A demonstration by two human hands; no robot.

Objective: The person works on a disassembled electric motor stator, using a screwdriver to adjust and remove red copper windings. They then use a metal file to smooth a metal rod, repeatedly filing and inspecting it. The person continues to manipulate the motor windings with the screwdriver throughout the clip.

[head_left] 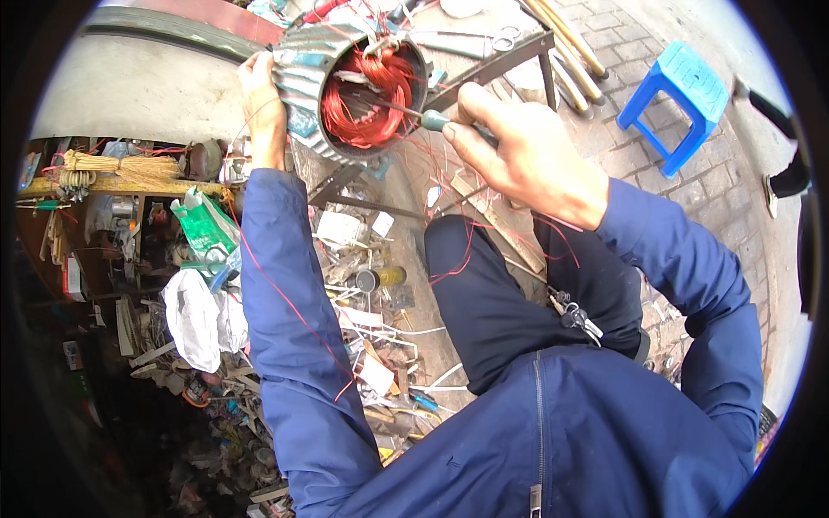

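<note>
A finned metal motor housing (300,95) lies on its side on a small metal-framed table, its round open end toward me. Red copper-wire windings (393,82) ring the inside of the opening. My left hand (262,97) rests against the housing's left side, fingers at its upper edge and partly hidden behind it. In my right hand (527,147) is a screwdriver (433,121) with a dark green handle, gripped between thumb and curled fingers. Its thin shaft reaches into the opening, to the windings. Loose red wires hang below the housing and across my left sleeve.
Scissors (503,39) lie on the table behind the housing. A blue plastic stool (682,91) stands on the paving at right, near wooden poles (566,47). Scraps and wire litter the ground around my legs. A cluttered shelf (142,186) with a green bag (203,220) is at left.
</note>
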